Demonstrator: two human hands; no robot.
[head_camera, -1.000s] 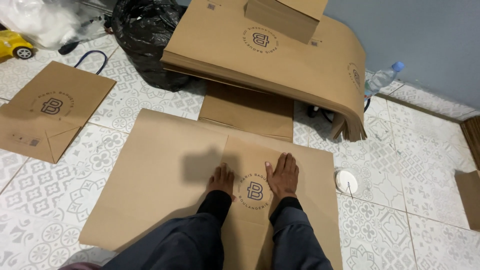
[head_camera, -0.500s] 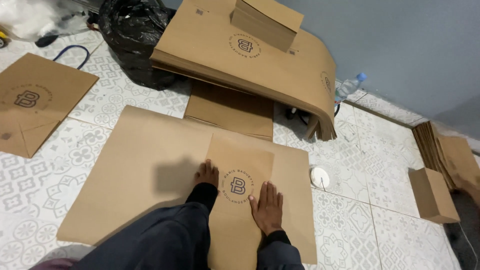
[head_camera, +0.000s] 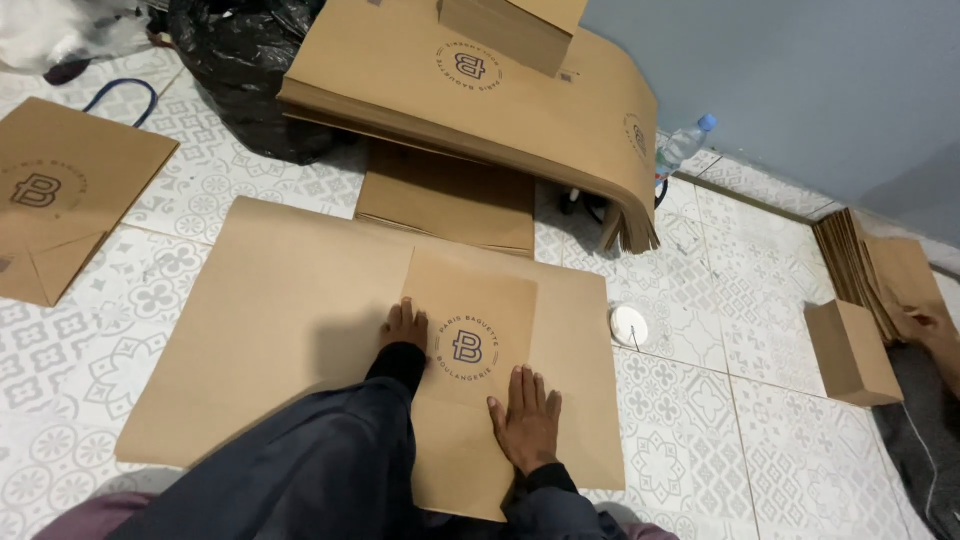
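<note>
A folded kraft paper bag (head_camera: 470, 380) is pressed flat beneath both hands, lying on a large brown paper sheet (head_camera: 270, 320) that is spread over the patterned tile floor (head_camera: 700, 420). The bag's long axis runs from the person's lap straight away toward the far stacks, with its far short edge lying beyond the fingertips and its near end reaching back between the knees. The left hand (head_camera: 404, 325) is laid open, palm down, on the bag's left long edge, fingers pointed away. The right hand (head_camera: 526, 418) is likewise spread flat with fingers extended, resting nearer the body on the bag's right half; nothing is gripped by either hand. A round printed emblem (head_camera: 466, 346) is seen on the bag between the two hands. Just right of the right hand, off the sheet, a small white round lid (head_camera: 630, 326) is seen on the tiles. Ahead of the hands, a thick stack of kraft paper sheets (head_camera: 500, 100) is draped over a support, and a black plastic bag (head_camera: 240, 70) is seen ahead to the left. Far left of the left hand, a finished paper bag with a dark handle (head_camera: 60, 200) is laid flat. Far right, another person's hand (head_camera: 925, 325) is seen beside a stack of folded bags (head_camera: 850, 260).
</note>
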